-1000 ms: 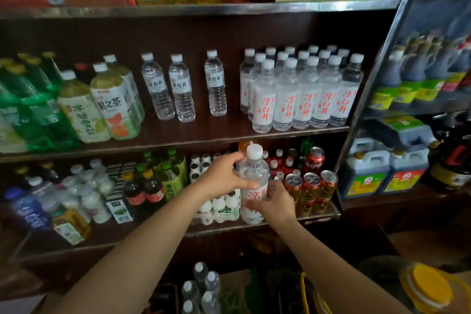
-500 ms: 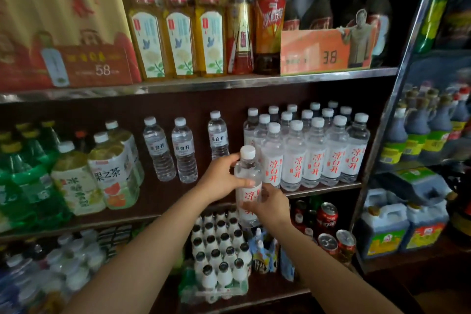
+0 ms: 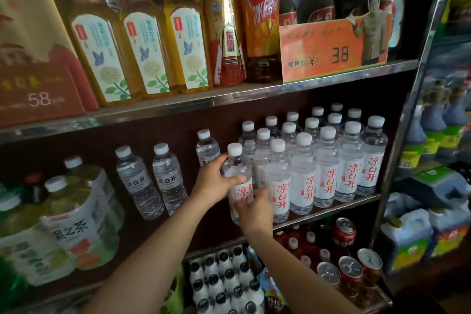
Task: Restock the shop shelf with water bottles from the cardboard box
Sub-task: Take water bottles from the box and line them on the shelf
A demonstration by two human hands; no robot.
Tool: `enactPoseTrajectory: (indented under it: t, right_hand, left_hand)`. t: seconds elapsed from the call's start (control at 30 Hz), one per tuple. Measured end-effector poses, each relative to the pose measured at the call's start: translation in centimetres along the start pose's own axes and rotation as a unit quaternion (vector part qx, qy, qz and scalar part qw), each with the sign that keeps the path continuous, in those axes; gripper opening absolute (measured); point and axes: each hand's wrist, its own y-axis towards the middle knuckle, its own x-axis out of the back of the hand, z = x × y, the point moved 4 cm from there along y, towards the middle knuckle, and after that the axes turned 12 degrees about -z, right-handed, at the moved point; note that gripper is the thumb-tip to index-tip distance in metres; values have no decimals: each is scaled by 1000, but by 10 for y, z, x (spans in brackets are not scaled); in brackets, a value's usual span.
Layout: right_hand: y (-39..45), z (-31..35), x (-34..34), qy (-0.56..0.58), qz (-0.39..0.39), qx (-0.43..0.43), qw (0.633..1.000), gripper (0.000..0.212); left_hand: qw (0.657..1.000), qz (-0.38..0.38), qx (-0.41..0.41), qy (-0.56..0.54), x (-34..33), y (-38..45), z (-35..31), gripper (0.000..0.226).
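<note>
Two hands held one bottle (image 3: 238,181) at centre frame, upright, at the front edge of the middle shelf (image 3: 331,208), touching the left end of the stocked bottles (image 3: 328,168). Left hand (image 3: 212,182) wrapped its upper body, thumb across the front above the red label. Right hand (image 3: 254,211) gripped its lower part. Left of centre stood three clear bottles (image 3: 158,181), apart. Tea bottles (image 3: 142,33) and price card (image 3: 331,51) filled the top shelf. Cans (image 3: 349,270) sat lower right.
</note>
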Motion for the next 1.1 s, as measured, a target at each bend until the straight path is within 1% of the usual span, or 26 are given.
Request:
enactPoseTrajectory:
  t: [0.03,0.1,0.2,0.27,0.37,0.5,0.6,0.77,0.83,0.87,0.9,0.93,1.1]
  right_hand:
    - [2,-1,-4,8,-8,-9,1000,34]
    - [6,0,-9,-2,-12,-1,1000,28]
    - [16,0,-19,-21,-1,11,1000,20]
    - [23,1,-26,-29,11,13,999,18]
    - [34,5,-35,-27,26,14,999,18]
    - [45,9,-44,-12,33,-4,999,20]
    - [50,8,-52,-7,37,-9,999,12]
    - [57,8,-69,-7,38,3,999,18]
    - [60,11,-73,2,39,1,999,13]
    - [62,12,-75,18,40,-3,999,19]
    - [62,12,-76,34,43,-16,998,32]
    - [62,11,-76,40,44,-24,998,39]
    - [61,7,-73,7,47,-2,999,33]
  left_hand:
    - [1000,-5,-1,-2,-2,3,-1,67]
    - [1000,-21,-3,-7,-5,9,1,68]
    - [999,-33,-1,2,-12,20,4,62]
    - [999,-35,-1,12,-17,27,5,59]
    - [997,-44,-14,62,-25,37,5,63]
    - [991,-63,-7,120,-35,48,8,65]
    - [987,-68,-8,144,-37,55,10,66]
    - [986,-82,-10,144,-36,68,14,64]
    - [985,-95,-22,145,-36,68,14,63]
    - [984,-101,-27,145,-36,67,14,63]
    - [983,-104,-30,145,-37,67,15,63]
    - [984,-106,-31,144,-38,66,15,63]
    - [985,-91,-10,143,-39,65,14,66]
